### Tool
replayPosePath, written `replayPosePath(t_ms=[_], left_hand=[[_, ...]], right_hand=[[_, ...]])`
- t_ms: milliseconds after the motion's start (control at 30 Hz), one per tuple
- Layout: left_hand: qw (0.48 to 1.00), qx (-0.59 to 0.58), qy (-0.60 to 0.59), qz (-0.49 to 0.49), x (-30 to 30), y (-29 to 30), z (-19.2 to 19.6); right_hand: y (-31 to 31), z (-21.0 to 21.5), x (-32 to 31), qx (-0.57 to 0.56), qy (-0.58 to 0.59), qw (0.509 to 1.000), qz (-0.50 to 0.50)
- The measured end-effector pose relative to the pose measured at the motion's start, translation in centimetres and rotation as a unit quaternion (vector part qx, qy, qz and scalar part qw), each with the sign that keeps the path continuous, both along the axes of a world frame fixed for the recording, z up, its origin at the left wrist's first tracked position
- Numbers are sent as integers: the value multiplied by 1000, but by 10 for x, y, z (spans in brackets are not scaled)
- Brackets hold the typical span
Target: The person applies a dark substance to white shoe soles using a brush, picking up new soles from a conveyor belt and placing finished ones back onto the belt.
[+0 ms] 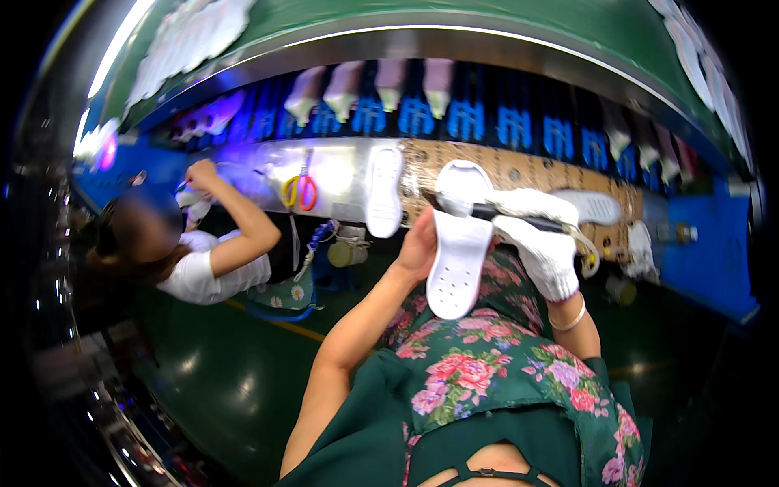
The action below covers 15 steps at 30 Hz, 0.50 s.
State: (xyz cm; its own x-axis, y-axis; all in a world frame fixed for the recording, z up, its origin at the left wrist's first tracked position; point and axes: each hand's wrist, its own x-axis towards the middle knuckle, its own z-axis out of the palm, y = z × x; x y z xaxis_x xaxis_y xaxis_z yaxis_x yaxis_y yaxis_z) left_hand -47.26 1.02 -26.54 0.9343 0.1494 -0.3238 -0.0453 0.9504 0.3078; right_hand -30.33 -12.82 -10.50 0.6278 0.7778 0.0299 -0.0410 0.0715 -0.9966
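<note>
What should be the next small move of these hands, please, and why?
I would probably guide the dark-handled tool slowly along the upper edge of the white sole: the right hand already grips the tool, its head is right by that edge, and the left hand holds the sole. Whether they touch is unclear.

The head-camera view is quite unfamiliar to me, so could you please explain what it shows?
Certainly. A wide fisheye camera on someone's head looks down, so straight edges bend near the rim. There is no robot, only that person's two hands. The bare left hand holds a white, shoe-shaped sole with small dark spots. The right hand, in a white knitted glove, grips a dark-handled tool; its exact kind is unclear. On the long metal workbench lie another long white sole, scissors with yellow and red handles and a pale grey sole. A co-worker in a white shirt is at left.
</note>
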Motion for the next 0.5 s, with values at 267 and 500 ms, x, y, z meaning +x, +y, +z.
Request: replayPosePath(t_ms=[267,500], left_hand=[[997,5,-65,-47,15,-6,65],[990,92,7,111,46,-15,67]], right_hand=[[1,-1,3,59,-183,980,-44],[13,-4,18,56,-408,909,-61]])
